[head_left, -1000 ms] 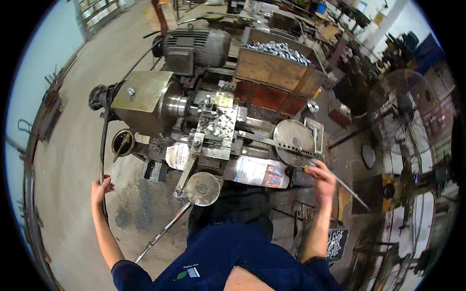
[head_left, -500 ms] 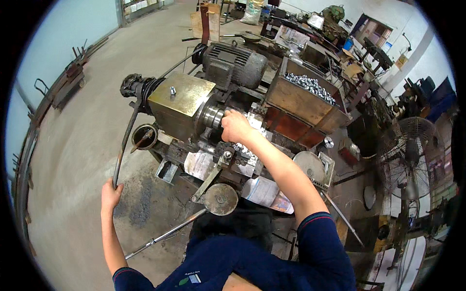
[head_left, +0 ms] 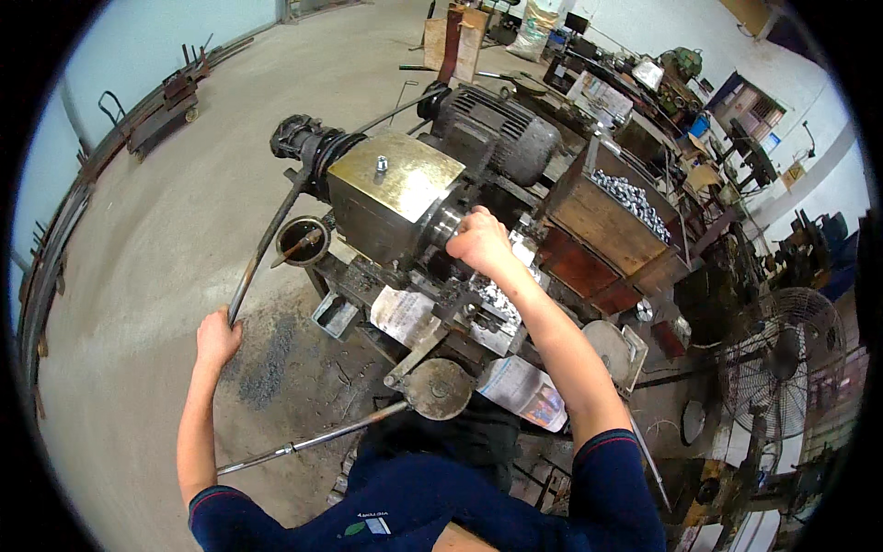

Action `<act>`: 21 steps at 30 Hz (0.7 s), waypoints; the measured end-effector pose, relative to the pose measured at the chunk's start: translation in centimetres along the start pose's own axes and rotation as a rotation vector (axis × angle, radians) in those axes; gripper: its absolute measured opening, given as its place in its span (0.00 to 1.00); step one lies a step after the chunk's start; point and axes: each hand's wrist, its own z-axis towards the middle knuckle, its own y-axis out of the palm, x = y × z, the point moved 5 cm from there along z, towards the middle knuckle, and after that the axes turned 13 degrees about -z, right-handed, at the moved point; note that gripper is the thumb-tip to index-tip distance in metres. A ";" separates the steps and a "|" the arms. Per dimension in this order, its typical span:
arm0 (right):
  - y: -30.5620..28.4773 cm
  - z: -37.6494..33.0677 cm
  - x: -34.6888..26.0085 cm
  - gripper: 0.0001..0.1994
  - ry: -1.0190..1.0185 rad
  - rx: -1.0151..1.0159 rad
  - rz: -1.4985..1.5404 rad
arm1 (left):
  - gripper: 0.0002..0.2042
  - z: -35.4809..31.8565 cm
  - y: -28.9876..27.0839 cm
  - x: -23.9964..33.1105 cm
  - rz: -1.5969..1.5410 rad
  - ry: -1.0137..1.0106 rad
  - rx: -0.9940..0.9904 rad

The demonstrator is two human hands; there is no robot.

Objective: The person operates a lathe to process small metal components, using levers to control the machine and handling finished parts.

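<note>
My left hand (head_left: pixel 218 337) is wrapped round the lower end of a long metal lever (head_left: pixel 248 278), which slants up to the left end of a small lathe's headstock (head_left: pixel 391 189). At the other end of that block, my right hand (head_left: pixel 481 241) is closed right in front of the shiny round spindle nose (head_left: pixel 446 225). Whatever its fingers pinch is hidden behind them. A small metal piece (head_left: pixel 382 164) stands on the headstock's brassy top. Below the right hand, bright metal chips (head_left: pixel 497 299) lie on the carriage.
Behind the headstock sits a dark electric motor (head_left: pixel 501 129). A wooden box (head_left: pixel 598 212) full of small metal parts stands to the right. Nearer me are a round handwheel plate (head_left: pixel 440 388) and a long rod (head_left: pixel 313 442). A caged fan (head_left: pixel 782 363) stands at far right.
The whole view has shifted, so the machine sits farther right. Relative to it, the lever and my left hand have swung out to the left. My right hand stays at the spindle nose.
</note>
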 end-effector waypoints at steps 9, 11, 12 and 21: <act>0.0 0.6 -0.1 0.12 0.008 0.039 0.086 | 0.06 11.1 -5.5 -8.9 0.427 0.075 0.104; -0.1 0.2 0.5 0.12 0.001 0.027 0.081 | 0.07 11.9 -5.0 -8.3 0.431 0.049 0.066; -0.5 -0.2 0.9 0.12 -0.045 0.056 0.094 | 0.09 11.8 -4.8 -7.9 0.344 0.020 0.111; -7.1 -12.8 7.3 0.17 -0.222 0.362 0.244 | 0.13 8.3 11.3 0.1 -0.949 0.078 0.047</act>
